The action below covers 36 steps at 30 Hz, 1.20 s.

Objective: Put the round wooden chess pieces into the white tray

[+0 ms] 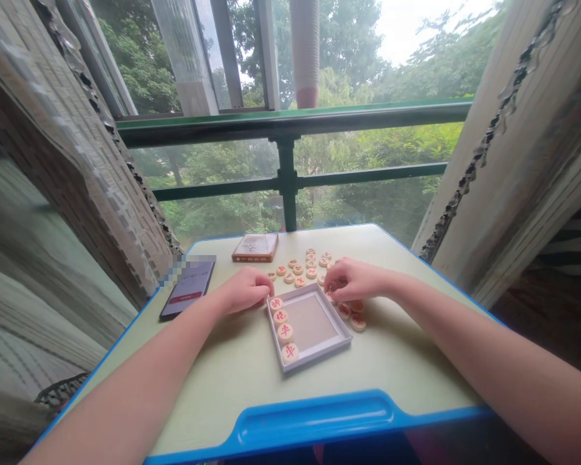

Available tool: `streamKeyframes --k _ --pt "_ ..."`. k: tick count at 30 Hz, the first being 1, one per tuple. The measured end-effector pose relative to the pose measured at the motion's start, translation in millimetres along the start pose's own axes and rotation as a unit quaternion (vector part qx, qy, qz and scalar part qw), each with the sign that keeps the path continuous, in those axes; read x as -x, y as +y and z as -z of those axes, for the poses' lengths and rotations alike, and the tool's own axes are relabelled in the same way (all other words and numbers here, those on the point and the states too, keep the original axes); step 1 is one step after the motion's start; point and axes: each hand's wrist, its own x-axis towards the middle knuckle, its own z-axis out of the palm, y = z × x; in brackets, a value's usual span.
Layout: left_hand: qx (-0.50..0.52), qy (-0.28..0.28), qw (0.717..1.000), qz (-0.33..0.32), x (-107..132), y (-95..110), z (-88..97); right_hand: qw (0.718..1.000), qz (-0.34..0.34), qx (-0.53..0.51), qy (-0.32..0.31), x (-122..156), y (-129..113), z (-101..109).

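Grey-screened phone point(190, 289) near left hand point(248, 288).

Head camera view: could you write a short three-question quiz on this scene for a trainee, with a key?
1. How many round cream discs with red characters lie inside the shallow, pale, four-sided tray?
2. True or false: the flat, dark-edged phone with a greyish-purple screen lies to the left of the tray.
3. Which corner of the tray is nearest the person's bare left hand? A) near right; B) far left; C) near left.

Key: 1. Four. 2. True. 3. B.
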Motion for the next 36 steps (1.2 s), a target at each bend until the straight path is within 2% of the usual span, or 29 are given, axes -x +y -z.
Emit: streamKeyframes --k 5,11,13,18,25,30,36 --pt "-0.005 0.004 1.000 -0.001 1.2 2.1 0.7 1.000 -0.017 0.013 -0.010 2.2 -4.4 4.8" --pt "-0.027 0.005 1.000 -0.016 1.2 3.6 1.3 0.997 -0.055 0.000 0.051 -0.7 3.0 2.9" --pt "-0.027 0.005 1.000 -0.015 1.4 3.5 1.8 0.997 -0.061 -0.010 0.040 0.0 8.1 4.4" --pt "-0.030 -0.003 0.999 -0.010 2.4 4.6 2.5 0.996 -0.074 -0.050 -0.031 4.9 13.7 11.4" --pt "-0.048 0.004 0.999 -0.018 3.7 7.5 2.8 0.996 -0.082 -0.042 0.004 6.9 14.1 14.7" --pt "-0.043 0.003 0.999 -0.012 3.8 7.6 3.9 0.997 -0.061 -0.026 -0.027 9.8 11.8 20.4" --pt "-0.052 0.007 0.998 -0.018 2.8 8.3 2.7 0.997 -0.071 -0.012 -0.027 10.2 6.7 18.2"
